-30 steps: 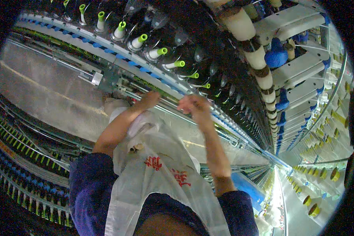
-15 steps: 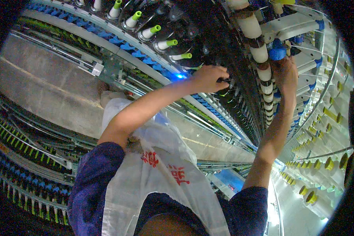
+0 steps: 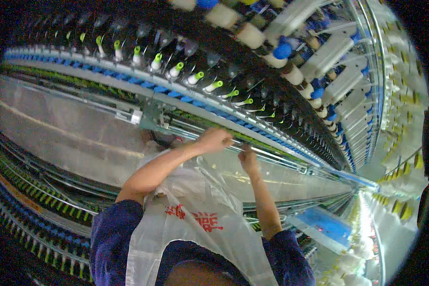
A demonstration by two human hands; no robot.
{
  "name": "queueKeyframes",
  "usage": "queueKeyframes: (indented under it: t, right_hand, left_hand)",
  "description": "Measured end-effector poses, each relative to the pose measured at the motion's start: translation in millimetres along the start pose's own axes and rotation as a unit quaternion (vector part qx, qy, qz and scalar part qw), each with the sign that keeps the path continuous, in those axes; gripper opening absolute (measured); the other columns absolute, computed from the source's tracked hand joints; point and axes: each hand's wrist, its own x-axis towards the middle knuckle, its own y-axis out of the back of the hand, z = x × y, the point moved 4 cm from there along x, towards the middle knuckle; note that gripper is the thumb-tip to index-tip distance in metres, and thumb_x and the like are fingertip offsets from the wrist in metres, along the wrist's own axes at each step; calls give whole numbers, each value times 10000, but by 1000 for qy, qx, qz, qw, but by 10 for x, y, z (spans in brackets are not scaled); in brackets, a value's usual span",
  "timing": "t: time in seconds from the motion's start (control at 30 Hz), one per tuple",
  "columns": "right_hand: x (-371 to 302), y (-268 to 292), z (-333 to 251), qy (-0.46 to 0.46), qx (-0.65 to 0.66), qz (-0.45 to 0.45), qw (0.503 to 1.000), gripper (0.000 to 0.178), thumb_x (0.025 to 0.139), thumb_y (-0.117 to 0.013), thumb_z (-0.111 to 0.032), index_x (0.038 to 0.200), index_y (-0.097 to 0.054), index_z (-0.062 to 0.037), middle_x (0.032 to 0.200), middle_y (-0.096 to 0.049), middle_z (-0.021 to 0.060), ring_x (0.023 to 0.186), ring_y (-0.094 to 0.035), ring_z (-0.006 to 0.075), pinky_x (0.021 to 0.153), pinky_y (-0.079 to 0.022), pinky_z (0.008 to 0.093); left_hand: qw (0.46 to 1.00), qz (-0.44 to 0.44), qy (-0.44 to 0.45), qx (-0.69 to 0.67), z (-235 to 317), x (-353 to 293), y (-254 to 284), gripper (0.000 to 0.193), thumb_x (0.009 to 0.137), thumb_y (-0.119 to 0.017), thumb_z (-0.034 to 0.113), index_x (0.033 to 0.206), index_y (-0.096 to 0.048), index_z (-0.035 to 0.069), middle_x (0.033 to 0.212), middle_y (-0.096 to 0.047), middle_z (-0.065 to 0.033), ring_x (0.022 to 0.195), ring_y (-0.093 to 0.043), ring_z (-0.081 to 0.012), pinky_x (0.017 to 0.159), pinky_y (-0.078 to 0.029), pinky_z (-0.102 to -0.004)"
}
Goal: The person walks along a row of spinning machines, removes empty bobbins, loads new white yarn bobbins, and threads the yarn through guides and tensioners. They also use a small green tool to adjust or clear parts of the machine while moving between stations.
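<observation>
Both my hands are drawn in close together in front of my body, beside the metal rails along the front of a spinning machine. My left hand has its fingers curled closed. Just right of it and slightly lower, my right hand is closed too, with its fingers bunched at the top. Motion blurs both, and anything thin between the fingers is too small to make out. Beyond them stands a row of spindles with white bobbins with bright green tops, behind a strip of blue parts.
White rollers and blue rollers run along the machine's upper part, with yarn spools hanging at the far right. Another machine stands behind at the left, across the grey aisle floor. A white apron covers my front.
My left hand has come back from the bobbins, and my right hand has come down from the blue roller. Both are now near each other, closer to my body. The view has shifted along the machine.
</observation>
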Motion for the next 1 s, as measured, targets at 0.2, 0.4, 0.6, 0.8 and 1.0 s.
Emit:
queueKeyframes:
  t: [0.2,0.4,0.6,0.8,1.0]
  right_hand:
    - [-1648,-1139,1360,-182,-146,-389,891,439,752,-673,-446,1004,-624,-91,951,-661,100,876,-637,266,745,-502,411]
    - [-1736,-1113,1425,-141,-66,-397,905,580,737,-693,-410,1169,-512,-68,958,-646,116,866,-624,268,751,-496,395]
    - [-183,-1132,243,-18,-66,-278,958,762,722,-713,-374,1333,-399,-45,965,-631,131,857,-611,270,757,-490,379]
    - [758,241,-2795,457,182,62,868,377,737,-689,-142,1063,-579,13,958,-629,182,904,-589,353,779,-472,433]
    - [1179,2246,-4898,482,-26,502,717,527,743,-606,-174,1234,-483,-28,1268,-495,175,1177,-452,360,990,-339,489]
  left_hand:
    - [986,-127,61,85,-183,-374,-567,319,808,-575,357,747,-632,49,740,-616,-178,698,-604,-361,636,-466,-472]
    - [973,-75,179,125,-323,-732,-780,326,862,-514,409,831,-610,99,763,-629,-134,721,-616,-291,651,-473,-451]
    - [967,47,220,118,-441,-1361,-406,316,855,-555,358,817,-626,52,775,-621,-169,766,-609,-335,660,-454,-462]
    - [935,241,244,92,-678,-2398,276,395,878,-536,399,890,-626,15,837,-638,-174,812,-611,-335,705,-462,-440]
    - [875,370,311,25,-723,-3784,1140,462,881,-525,428,1033,-631,5,964,-652,-186,880,-616,-331,758,-470,-416]
